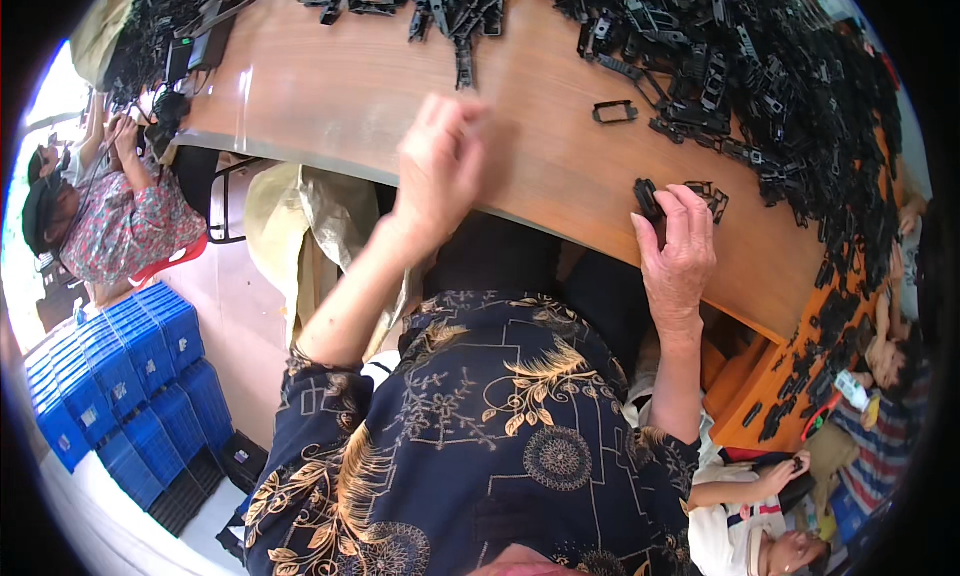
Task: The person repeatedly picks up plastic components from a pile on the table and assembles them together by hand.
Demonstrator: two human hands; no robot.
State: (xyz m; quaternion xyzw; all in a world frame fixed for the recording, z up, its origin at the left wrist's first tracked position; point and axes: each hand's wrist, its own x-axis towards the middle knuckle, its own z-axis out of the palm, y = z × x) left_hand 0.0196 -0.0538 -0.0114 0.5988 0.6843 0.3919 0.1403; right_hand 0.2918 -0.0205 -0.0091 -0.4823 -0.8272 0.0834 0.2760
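My right hand (678, 261) is closed at the table's front edge, thumb and fingers pinching a small black plastic part (648, 198). Just beyond its fingertips lies another thin black plastic frame (716, 200), partly hidden by the fingers. Over the front edge, further left, my left hand (440, 161) is curled and smeared by motion; whether anything is in its fingers does not show. A rectangular black plastic frame (614, 112) lies alone on the wooden table (340, 86), between my hands and the big pile.
A large heap of black plastic parts (720, 76) covers the table's right and far side; a smaller heap (440, 1) lies at the far middle. Blue crates (120, 356) are stacked on the floor at left. Other people work at left and right. A pale sack (290, 226) hangs below the edge.
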